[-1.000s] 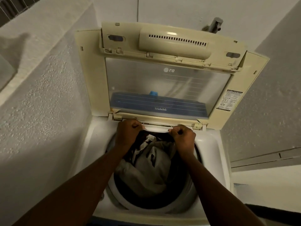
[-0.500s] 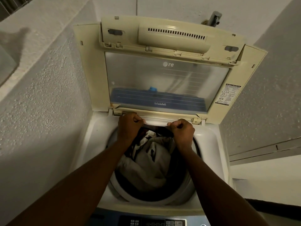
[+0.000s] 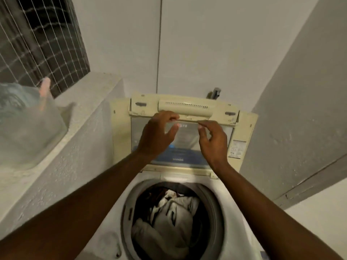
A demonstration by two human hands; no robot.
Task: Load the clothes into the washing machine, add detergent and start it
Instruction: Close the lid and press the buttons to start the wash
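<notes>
Reaching up at the raised cream plastic lid (image 3: 185,128) of the white top-loading washing machine (image 3: 231,203), both hands were in front of its clear window. The left hand (image 3: 156,135) had fingers spread and curled, fingertips at the ribbed cream handle bar (image 3: 185,107) along the lid's top edge, though blur hid whether they truly gripped it. The right hand (image 3: 213,141) was loosely curled with thumb and forefinger close together just under that bar, pinching nothing I could make out. Down in the round drum (image 3: 129,207) lay the crumpled grey and dark clothes (image 3: 169,228). On the rough white ledge (image 3: 84,117) to the left sat a clear plastic bag (image 3: 24,128).
</notes>
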